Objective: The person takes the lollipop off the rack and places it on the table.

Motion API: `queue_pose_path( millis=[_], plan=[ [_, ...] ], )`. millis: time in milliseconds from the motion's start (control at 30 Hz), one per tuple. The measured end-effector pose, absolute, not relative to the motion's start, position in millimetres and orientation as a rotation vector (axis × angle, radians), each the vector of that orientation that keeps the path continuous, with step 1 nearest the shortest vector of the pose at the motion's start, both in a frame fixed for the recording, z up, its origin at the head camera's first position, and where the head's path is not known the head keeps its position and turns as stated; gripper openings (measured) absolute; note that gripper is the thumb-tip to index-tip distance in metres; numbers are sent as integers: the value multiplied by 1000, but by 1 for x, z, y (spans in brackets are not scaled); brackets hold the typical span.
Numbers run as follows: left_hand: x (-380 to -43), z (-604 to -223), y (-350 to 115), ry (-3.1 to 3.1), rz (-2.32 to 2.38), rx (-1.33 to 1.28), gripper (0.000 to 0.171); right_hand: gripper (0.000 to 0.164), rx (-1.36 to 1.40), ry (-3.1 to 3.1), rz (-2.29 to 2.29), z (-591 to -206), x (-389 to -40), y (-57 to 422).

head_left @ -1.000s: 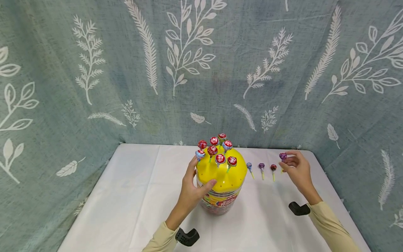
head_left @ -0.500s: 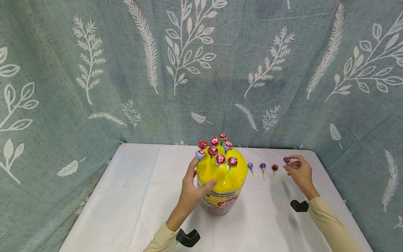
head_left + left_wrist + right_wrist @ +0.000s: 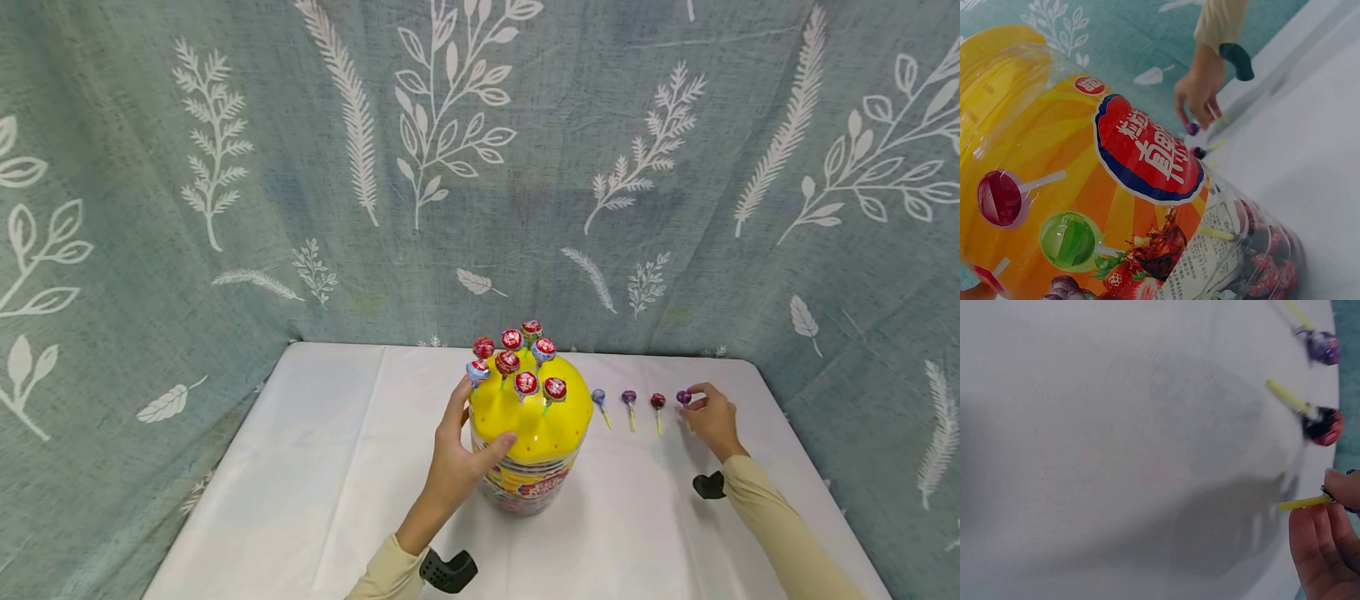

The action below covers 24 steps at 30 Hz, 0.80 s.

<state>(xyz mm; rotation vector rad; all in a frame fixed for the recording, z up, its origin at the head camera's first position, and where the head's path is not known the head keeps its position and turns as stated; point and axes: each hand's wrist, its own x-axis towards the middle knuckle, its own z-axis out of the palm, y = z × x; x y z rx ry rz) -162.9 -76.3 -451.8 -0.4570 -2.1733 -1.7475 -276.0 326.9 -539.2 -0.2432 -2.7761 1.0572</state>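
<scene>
A clear plastic candy jar (image 3: 525, 487) with a yellow domed lid (image 3: 536, 433) stands on the table, several red and blue wrapped lollipops (image 3: 526, 383) upright in its lid. My left hand (image 3: 459, 467) grips the jar at the lid, thumb at the front and fingers round the left side. Out to the right, my right hand (image 3: 714, 422) pinches a purple lollipop (image 3: 683, 397) low over the cloth, its yellow stick (image 3: 1305, 503) showing in the right wrist view. Left of it lie a dark red lollipop (image 3: 657, 401), a purple-wrapped lollipop (image 3: 628, 397) and a blue lollipop (image 3: 598, 397).
A white cloth covers the table (image 3: 337, 467). Behind it hangs a green-grey leaf-patterned curtain (image 3: 517, 208), which closes in at both sides too. More wrapped lollipops (image 3: 1269, 262) show through the jar's clear lower wall.
My right hand has moved down and slightly right with the purple lollipop, bringing it level with the row on the table. The left hand stays on the jar.
</scene>
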Motion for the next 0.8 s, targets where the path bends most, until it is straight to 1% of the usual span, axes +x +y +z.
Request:
queue_pose_path(
  millis=[167, 433, 633, 800],
  plan=[
    [-163, -453, -77, -2184, -1746, -447, 75, 39, -263, -2876, 1000, -548, -279, 330],
    [-162, -451, -77, -2181, -1743, -457, 75, 41, -294, -2864, 973, -557, -278, 331],
    [-163, -451, -77, -2170, -1753, -464, 75, 41, -308, -2794, 981, -544, -274, 326],
    [-163, -453, -77, -2165, -1765, -454, 75, 38, -169, -2701, 1009, -522, -270, 319]
  ],
)
